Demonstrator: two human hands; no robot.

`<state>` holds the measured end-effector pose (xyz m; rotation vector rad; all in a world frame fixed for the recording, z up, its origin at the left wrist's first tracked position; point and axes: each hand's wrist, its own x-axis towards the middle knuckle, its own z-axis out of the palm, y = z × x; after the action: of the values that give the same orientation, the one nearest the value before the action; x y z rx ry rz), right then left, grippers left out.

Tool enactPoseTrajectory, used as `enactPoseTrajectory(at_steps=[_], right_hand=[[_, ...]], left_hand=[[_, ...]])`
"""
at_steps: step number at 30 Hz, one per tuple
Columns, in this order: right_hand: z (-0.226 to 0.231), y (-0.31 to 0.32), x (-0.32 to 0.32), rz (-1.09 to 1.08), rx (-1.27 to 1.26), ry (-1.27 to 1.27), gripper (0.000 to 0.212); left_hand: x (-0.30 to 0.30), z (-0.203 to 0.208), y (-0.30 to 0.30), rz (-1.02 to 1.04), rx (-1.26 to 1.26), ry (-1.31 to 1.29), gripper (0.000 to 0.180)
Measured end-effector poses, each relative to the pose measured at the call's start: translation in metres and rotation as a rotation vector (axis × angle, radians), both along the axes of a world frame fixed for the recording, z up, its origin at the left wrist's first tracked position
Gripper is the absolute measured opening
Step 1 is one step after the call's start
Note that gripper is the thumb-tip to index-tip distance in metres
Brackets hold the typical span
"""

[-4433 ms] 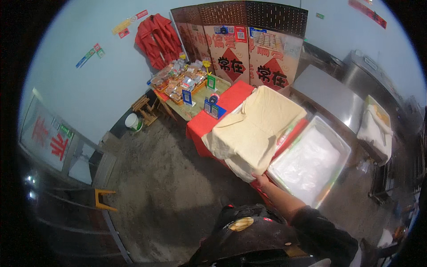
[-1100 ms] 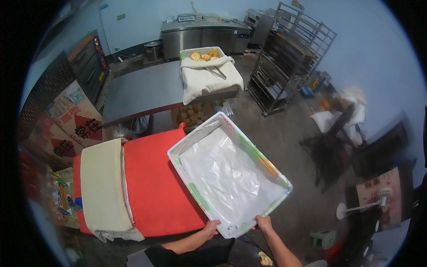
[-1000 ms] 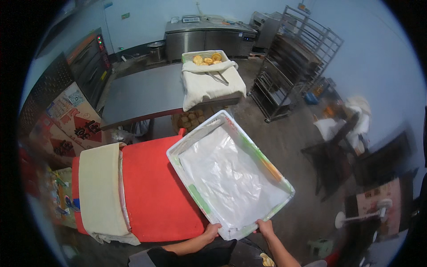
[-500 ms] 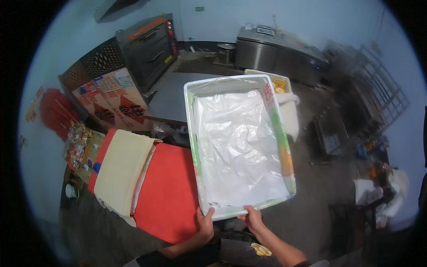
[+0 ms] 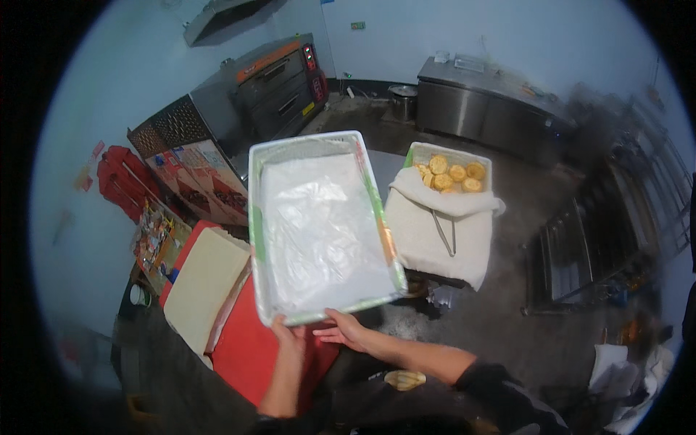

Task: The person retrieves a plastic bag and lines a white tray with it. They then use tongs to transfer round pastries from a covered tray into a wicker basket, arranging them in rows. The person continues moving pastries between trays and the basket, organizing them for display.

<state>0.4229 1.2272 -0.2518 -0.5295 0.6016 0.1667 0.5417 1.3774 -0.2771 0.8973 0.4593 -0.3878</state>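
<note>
A shallow white box (image 5: 388,279) with green patches on its sides is tilted up in front of me, and a crumpled clear plastic sheet (image 5: 319,232) lines its inside. My left hand (image 5: 288,337) grips the near rim close to the left corner, thumb on top. Just right of it, my right hand (image 5: 349,333) holds the same rim with the thumb above and the fingers below, partly apart. Beneath the box lies a red cover (image 5: 250,348), with a cream cloth (image 5: 203,279) folded over its left part.
Right of the box, another box (image 5: 487,174) holds round golden pastries (image 5: 457,172), half covered by a white towel (image 5: 442,235) with metal tongs (image 5: 444,233) on it. An oven (image 5: 279,87) stands at the back left, a steel counter (image 5: 478,101) behind, a dark rack (image 5: 594,232) at right.
Both hands have moved the box to the left over the red cover. The view has shifted, and the pastry box with its towel and tongs is now in plain sight.
</note>
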Motion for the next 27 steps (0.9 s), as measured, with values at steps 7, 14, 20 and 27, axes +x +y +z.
enactPoseTrajectory(at_steps=[7,14,20,27], right_hand=[[-0.031,-0.112,-0.036,0.665,-0.331,-0.201,0.058],[-0.089,-0.263,-0.188,0.207,-0.595,0.094,0.060],[-0.188,-0.264,-0.398,0.182,-0.804,1.023,0.054],[-0.211,-0.155,-0.517,0.129,-0.371,1.083,0.047]], left_hand=[[0.191,0.028,0.002,-0.177,0.205,-0.142,0.056],[0.321,0.014,-0.093,-0.462,0.348,-0.086,0.054],[0.381,-0.061,-0.205,-0.644,0.539,0.027,0.056],[0.380,-0.128,-0.237,-0.376,0.377,0.086,0.045]])
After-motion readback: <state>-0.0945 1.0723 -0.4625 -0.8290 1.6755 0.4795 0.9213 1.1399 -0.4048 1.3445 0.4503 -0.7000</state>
